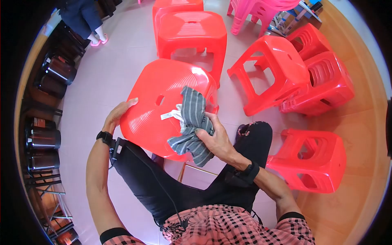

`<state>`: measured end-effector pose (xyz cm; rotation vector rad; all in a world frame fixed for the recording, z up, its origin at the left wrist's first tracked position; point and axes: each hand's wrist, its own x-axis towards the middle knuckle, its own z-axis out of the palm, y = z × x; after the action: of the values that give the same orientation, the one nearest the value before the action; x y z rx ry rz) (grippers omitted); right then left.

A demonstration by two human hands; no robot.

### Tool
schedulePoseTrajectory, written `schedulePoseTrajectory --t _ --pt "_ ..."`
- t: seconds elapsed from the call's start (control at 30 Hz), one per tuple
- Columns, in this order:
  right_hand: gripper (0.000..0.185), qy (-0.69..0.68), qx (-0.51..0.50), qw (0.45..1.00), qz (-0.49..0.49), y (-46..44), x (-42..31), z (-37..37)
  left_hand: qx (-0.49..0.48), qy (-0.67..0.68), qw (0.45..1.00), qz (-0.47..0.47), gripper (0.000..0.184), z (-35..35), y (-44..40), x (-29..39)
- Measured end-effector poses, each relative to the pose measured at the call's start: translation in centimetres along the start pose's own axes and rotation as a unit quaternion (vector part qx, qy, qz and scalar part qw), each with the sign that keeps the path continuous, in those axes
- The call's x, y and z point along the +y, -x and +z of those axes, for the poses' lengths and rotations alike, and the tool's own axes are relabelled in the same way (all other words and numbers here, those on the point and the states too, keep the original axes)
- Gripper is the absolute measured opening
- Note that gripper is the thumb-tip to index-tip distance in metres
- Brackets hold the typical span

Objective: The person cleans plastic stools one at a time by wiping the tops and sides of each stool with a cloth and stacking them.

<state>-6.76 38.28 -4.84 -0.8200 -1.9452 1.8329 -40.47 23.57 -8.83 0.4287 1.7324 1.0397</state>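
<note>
A red plastic stool (151,110) with a slot in its seat stands tilted between my knees. On its left edge rests my left hand (118,113), the thumb on top and the other fingers hidden below the rim. My right hand (217,136) grips a bunched grey striped cloth (193,108) with a white tag, over the right part of the seat. Black bands are on both wrists.
Red stools stand ahead (192,26), to the right (281,61) and lower right (314,159). Pink stools (261,10) are at the top. A person's legs (83,20) show upper left. Dark containers (43,139) line the left side.
</note>
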Motion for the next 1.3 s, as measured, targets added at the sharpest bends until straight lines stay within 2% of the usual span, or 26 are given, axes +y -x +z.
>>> schedulePoseTrajectory --t 0.17,0.23,0.27,0.3,0.37,0.4,0.5,0.53,0.6,0.77,0.83,0.87,1.03,1.1,1.3 --pt "0.062 0.017 -0.001 1.0 -0.022 -1.5 -0.5 1.6 0.013 0.066 0.997 0.029 0.065 -1.8 1.5 -2.2" --pt "0.064 -0.039 -0.021 0.999 -0.022 -3.0 -0.4 3.0 0.061 0.091 0.992 0.056 0.064 -3.1 3.3 -2.3" --pt "0.055 -0.044 -0.023 0.999 -0.023 -4.2 0.7 3.9 0.084 0.083 0.992 0.046 0.064 -4.0 4.0 -2.4" --pt "0.055 -0.047 -0.027 0.998 -0.022 -5.4 1.3 4.7 0.089 0.082 0.992 0.044 0.064 -4.7 4.5 -2.5" --pt "0.057 -0.119 -0.047 0.992 0.015 -7.8 1.8 5.9 0.159 0.105 0.979 0.077 0.065 -5.8 5.3 -3.0" --pt "0.057 -0.121 -0.051 0.991 0.017 -8.9 1.8 6.6 0.149 0.127 0.977 0.082 0.065 -7.6 5.1 -3.9" --pt "0.047 -0.133 -0.073 0.988 0.022 -11.1 1.4 7.6 0.217 0.136 0.963 0.082 0.064 -8.6 6.6 -3.6" --pt "0.044 -0.177 -0.083 0.98 0.04 -11.5 1.3 7.6 0.234 0.141 0.959 0.079 0.065 -9.3 6.6 -3.9" --pt "0.037 -0.224 -0.07 0.97 0.053 -11.1 1.4 7.3 0.249 0.16 0.951 0.095 0.062 -10.9 6.9 -5.3" --pt "0.036 -0.197 -0.042 0.976 0.079 -8.7 3.6 3.6 0.233 0.264 0.929 0.113 0.062 -15.9 7.9 -10.2" --pt "0.035 -0.183 -0.024 0.975 0.12 -7.9 5.6 2.2 0.292 0.28 0.904 0.141 0.063 -16.2 9.5 -11.9" --pt "0.035 -0.18 -0.025 0.976 0.118 -7.5 6.3 1.4 0.292 0.282 0.903 0.143 0.063 -16.3 10.2 -12.8" --pt "0.027 -0.121 0.04 0.975 0.181 -6.5 8.7 -1.3 0.374 0.369 0.844 0.106 0.065 -16.4 14.9 -16.7" --pt "0.027 -0.131 0.017 0.977 0.169 -6.3 9.0 -2.0 0.407 0.363 0.83 0.119 0.065 -16.7 16.5 -18.7" --pt "0.026 -0.137 0.043 0.966 0.215 -6.7 9.3 -3.5 0.487 0.342 0.794 0.127 0.067 -16.0 21.5 -23.2"
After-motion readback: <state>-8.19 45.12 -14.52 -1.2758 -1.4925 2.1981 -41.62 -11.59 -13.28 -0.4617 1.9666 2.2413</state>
